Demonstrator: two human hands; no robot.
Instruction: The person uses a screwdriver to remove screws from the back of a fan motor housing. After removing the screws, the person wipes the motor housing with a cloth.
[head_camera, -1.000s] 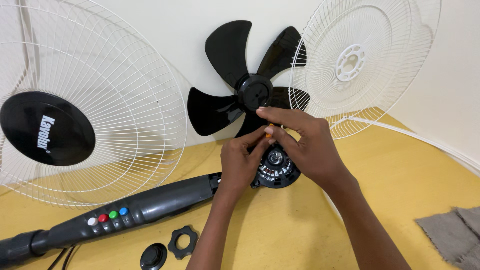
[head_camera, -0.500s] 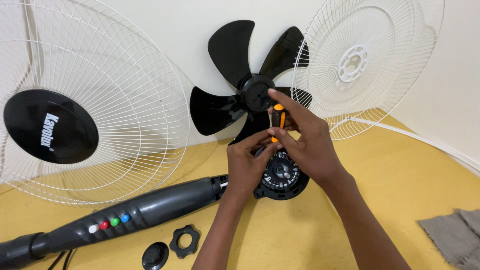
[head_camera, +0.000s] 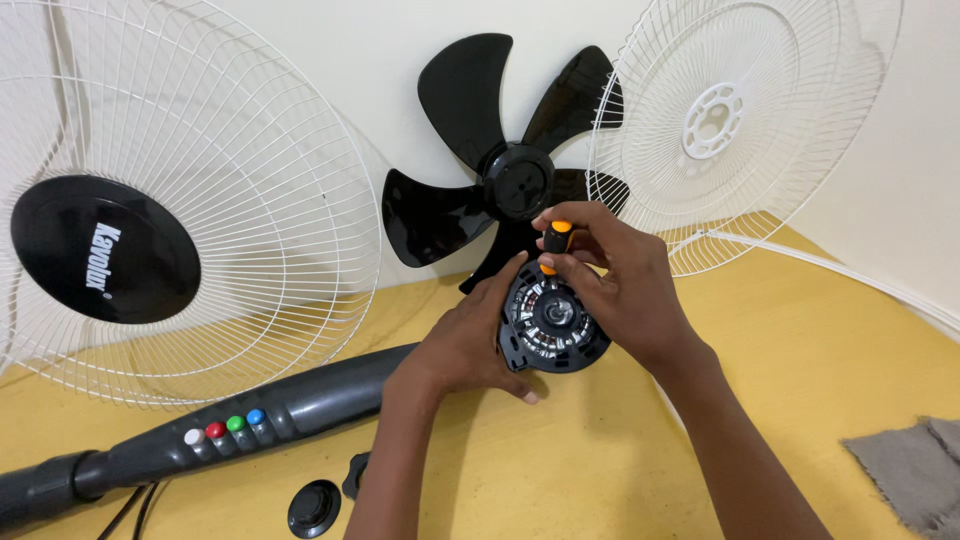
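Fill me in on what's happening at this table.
A person has a fan apart on a yellow table. The left hand steadies the black motor at the end of the fan body, while the right hand holds an orange-and-black screwdriver upright at the motor's top edge. The blade and two white grilles lean against the wall. Two black knobs lie near the body.

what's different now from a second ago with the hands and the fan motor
The right hand has raised the orange-and-black screwdriver more upright over the motor, so its handle shows more. The left hand still steadies the motor at its side. Blade, grilles and control arm have not moved.
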